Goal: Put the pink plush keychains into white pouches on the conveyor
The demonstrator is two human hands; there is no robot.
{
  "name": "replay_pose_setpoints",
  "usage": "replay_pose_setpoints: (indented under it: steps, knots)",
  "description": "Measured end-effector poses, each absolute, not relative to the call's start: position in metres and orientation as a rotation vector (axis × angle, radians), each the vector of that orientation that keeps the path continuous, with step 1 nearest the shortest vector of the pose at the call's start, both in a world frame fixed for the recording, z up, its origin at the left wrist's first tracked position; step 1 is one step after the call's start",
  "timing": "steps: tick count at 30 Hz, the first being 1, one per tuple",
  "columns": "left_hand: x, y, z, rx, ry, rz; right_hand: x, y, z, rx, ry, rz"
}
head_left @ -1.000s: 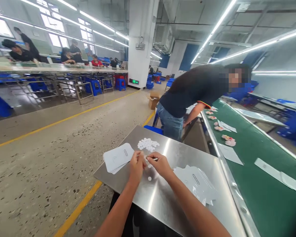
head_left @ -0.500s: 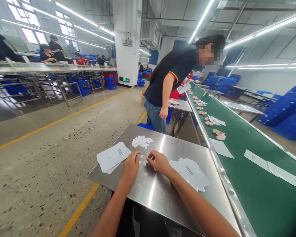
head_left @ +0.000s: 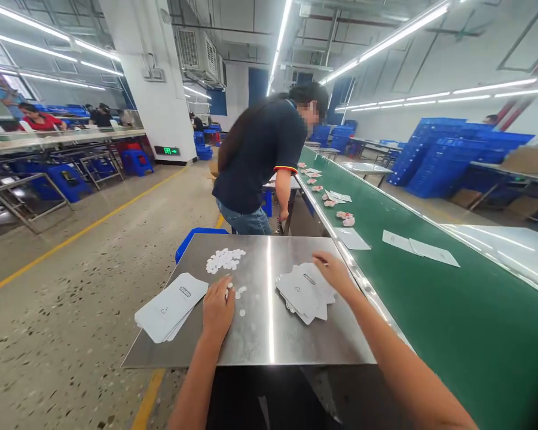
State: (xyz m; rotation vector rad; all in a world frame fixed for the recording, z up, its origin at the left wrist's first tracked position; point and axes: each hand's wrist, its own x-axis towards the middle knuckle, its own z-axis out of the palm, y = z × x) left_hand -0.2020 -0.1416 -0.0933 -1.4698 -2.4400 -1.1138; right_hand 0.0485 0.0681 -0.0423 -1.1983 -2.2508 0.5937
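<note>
Steel desk (head_left: pixel 269 334): left hand (head_left: pixel 217 307) lying flat, fingers apart, beside loose white discs (head_left: pixel 240 294); right hand (head_left: pixel 334 272), seemingly open, touching the card stack (head_left: pixel 305 291) lying just left of it, the nearer hand.

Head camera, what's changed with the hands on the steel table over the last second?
The right hand left the small white discs and moved right onto the right-hand card stack. The left hand came apart from it and rests flat beside the loose discs. The disc pile and left card stack stayed put.
</note>
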Motion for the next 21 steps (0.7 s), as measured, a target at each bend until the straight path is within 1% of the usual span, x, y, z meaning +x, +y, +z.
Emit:
replay_pose_setpoints:
  steps: [4,8,11,14,16,21]
  knots:
    - [-0.196,-0.137,-0.093,-1.564,-2.374,-0.881,0.083,0.083,-0.060,-1.395,-2.240,0.515]
    - [-0.191,-0.133,-0.092,-1.823,-2.373,-0.650,0.076,0.078,-0.077,-1.435,-2.252,0.433]
    - [-0.191,-0.134,-0.094,-1.901,-2.382,-0.576,0.067,0.068,-0.086,-1.432,-2.223,0.380]
    - [-0.194,-0.137,-0.097,-1.873,-2.352,-0.611,0.071,0.066,-0.088,-1.449,-2.166,0.350]
    - [-0.196,-0.140,-0.097,-1.823,-2.258,-0.703,0.083,0.075,-0.084,-1.477,-2.111,0.322]
    - [-0.185,-0.153,-0.082,-1.598,-2.034,-0.922,0.159,0.127,-0.072,-1.677,-1.932,0.217]
